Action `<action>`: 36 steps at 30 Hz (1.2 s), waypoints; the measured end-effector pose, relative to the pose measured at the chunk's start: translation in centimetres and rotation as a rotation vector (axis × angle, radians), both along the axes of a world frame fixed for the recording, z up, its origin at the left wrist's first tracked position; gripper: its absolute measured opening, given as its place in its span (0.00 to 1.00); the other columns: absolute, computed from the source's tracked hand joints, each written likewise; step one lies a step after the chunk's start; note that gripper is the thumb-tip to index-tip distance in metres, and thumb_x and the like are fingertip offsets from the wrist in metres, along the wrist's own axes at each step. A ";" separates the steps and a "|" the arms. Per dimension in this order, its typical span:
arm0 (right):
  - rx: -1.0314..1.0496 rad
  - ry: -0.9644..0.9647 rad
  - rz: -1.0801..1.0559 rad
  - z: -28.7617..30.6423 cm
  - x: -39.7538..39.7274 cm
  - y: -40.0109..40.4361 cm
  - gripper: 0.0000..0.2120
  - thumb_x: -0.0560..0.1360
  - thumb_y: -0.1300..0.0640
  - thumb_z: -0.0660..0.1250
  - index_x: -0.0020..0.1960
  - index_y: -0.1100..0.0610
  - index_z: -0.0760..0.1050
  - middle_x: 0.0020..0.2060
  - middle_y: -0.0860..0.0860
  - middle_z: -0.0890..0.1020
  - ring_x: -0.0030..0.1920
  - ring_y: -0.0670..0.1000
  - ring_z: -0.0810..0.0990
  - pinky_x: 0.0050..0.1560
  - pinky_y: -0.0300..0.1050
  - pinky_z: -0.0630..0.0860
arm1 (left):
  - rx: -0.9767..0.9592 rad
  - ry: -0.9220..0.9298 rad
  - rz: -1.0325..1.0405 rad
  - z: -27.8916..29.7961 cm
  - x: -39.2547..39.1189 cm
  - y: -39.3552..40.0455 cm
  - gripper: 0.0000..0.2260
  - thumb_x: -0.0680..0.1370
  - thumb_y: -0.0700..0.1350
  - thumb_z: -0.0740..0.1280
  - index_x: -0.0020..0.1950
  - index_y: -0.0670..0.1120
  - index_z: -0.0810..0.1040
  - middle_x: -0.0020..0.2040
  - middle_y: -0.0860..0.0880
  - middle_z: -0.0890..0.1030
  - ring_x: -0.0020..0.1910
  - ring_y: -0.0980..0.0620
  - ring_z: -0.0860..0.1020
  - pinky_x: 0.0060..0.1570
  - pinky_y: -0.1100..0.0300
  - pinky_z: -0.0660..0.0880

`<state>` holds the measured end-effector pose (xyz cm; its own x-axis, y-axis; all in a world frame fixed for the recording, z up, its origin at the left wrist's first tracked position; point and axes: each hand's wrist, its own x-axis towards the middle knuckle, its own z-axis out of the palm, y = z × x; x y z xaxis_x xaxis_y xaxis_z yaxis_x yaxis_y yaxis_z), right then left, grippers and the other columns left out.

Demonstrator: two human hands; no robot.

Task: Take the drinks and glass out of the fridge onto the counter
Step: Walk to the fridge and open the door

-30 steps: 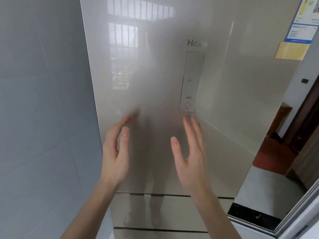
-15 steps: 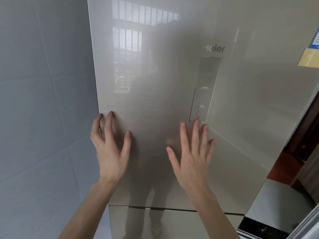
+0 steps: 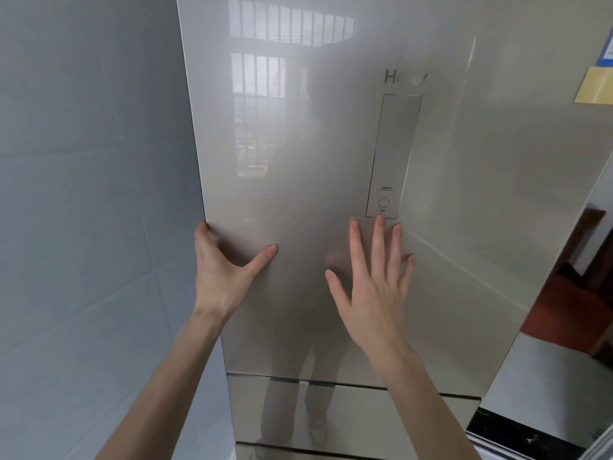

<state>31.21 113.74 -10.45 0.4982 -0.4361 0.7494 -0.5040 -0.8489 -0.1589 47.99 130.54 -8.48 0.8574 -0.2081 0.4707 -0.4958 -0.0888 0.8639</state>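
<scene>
A tall beige glossy fridge door fills the middle of the view and is closed. My left hand grips its left edge, fingers wrapped behind the edge and thumb pressed on the front. My right hand lies flat on the door with fingers spread, fingertips just below the control panel. The drinks and the glass are hidden behind the door.
A grey tiled wall stands close on the left of the fridge. Lower drawers sit beneath the door. A dark counter corner shows at the bottom right. Stickers are on the door's upper right.
My left hand slid left and hooked around the door's left edge. My right hand went from raised in front of the door to flat against it.
</scene>
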 end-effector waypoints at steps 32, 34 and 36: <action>0.363 -0.083 0.218 1.8 -5.7 16.1 0.37 0.86 0.38 0.58 0.88 0.43 0.44 0.88 0.55 0.43 0.87 0.64 0.48 0.84 0.61 0.54 | -0.157 -0.029 -0.170 -2.1 -11.9 13.3 0.18 0.89 0.54 0.55 0.75 0.50 0.75 0.66 0.59 0.81 0.65 0.67 0.78 0.65 0.64 0.76; 0.448 -0.134 0.251 2.1 -6.8 17.9 0.37 0.86 0.38 0.58 0.88 0.42 0.43 0.88 0.53 0.42 0.88 0.60 0.46 0.85 0.58 0.51 | -0.171 -0.043 -0.239 -2.1 -13.1 14.9 0.25 0.85 0.60 0.54 0.73 0.48 0.78 0.65 0.53 0.83 0.66 0.57 0.81 0.66 0.54 0.79; 0.496 -0.150 0.266 2.5 -8.4 19.9 0.36 0.86 0.37 0.56 0.87 0.40 0.43 0.88 0.49 0.41 0.88 0.55 0.44 0.85 0.54 0.48 | -0.160 -0.092 -0.293 -2.2 -14.5 16.4 0.27 0.85 0.60 0.53 0.72 0.45 0.79 0.63 0.50 0.84 0.64 0.53 0.83 0.64 0.47 0.81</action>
